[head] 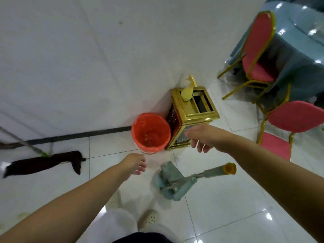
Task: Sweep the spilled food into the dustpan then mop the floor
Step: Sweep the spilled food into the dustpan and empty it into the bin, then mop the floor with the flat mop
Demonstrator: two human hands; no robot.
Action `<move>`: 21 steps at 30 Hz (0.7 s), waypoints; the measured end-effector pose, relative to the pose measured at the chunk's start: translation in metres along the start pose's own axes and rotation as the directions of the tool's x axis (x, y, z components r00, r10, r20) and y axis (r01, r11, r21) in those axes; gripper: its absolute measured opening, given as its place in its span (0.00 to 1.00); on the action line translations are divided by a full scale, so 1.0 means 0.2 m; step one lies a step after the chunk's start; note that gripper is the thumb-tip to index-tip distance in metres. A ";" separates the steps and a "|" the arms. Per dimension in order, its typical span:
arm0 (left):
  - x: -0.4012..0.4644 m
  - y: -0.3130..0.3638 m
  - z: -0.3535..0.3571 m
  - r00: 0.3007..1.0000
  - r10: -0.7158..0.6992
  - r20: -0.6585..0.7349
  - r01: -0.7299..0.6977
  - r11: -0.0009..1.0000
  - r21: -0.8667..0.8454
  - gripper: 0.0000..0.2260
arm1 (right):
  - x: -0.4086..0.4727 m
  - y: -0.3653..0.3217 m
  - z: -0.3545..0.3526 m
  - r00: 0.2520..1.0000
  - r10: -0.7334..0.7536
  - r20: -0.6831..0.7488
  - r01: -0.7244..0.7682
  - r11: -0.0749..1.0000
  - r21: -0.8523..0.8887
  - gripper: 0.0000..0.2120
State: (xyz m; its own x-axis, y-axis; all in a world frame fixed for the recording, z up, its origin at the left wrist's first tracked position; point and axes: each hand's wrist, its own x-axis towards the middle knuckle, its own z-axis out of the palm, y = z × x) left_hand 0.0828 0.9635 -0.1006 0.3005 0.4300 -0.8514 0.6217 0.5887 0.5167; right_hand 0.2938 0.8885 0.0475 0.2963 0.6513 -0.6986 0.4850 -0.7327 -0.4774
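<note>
A pale blue dustpan (169,181) with a grey, yellow-capped handle (219,171) stands on the white floor in front of me. Behind it sits a bucket with an orange bag liner (151,132) holding food scraps. A flat mop with a dark cloth (45,163) lies at the left, its pole leaning toward the wall. My left hand (136,163) hovers empty with relaxed fingers near the bucket. My right hand (201,139) hangs empty with spread fingers above the dustpan handle, in front of the gold bin. Faint greenish specks (21,216) mark the floor at the lower left.
A gold metal waste bin (192,111) stands against the white wall beside the bucket. Red chairs with gold frames (256,55) and a table under a blue cloth (301,55) fill the right. My feet in white perforated shoes (149,220) are below.
</note>
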 end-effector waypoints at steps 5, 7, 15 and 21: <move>-0.07 -0.12 -0.39 0.995 -0.021 -0.101 -0.006 0.965 -0.262 0.12 | 0.11 -0.38 0.17 0.988 -0.076 0.133 0.084 0.995 -0.056 0.13; -0.09 -0.15 -0.56 0.990 -0.012 -0.143 -0.039 0.938 -0.345 0.11 | 0.18 -0.56 0.28 0.983 -0.091 0.156 0.105 0.991 -0.078 0.15; -0.17 -0.27 -1.42 0.936 -0.090 -0.341 -0.168 0.737 -0.655 0.09 | 0.40 -1.37 0.88 0.948 -0.191 0.255 0.223 0.969 -0.102 0.12; -0.24 -0.41 -2.04 0.876 -0.194 -0.441 -0.271 0.560 -0.783 0.11 | 0.55 -1.88 1.27 0.903 -0.271 0.333 0.338 0.927 -0.163 0.16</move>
State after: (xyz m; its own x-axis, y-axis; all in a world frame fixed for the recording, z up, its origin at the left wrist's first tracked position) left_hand -0.2781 1.1737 -0.0665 -0.1769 0.5645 -0.8063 -0.3001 0.7492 0.5904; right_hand -0.0652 1.1858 0.0151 -0.1382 0.7211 -0.6789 0.6836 -0.4266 -0.5922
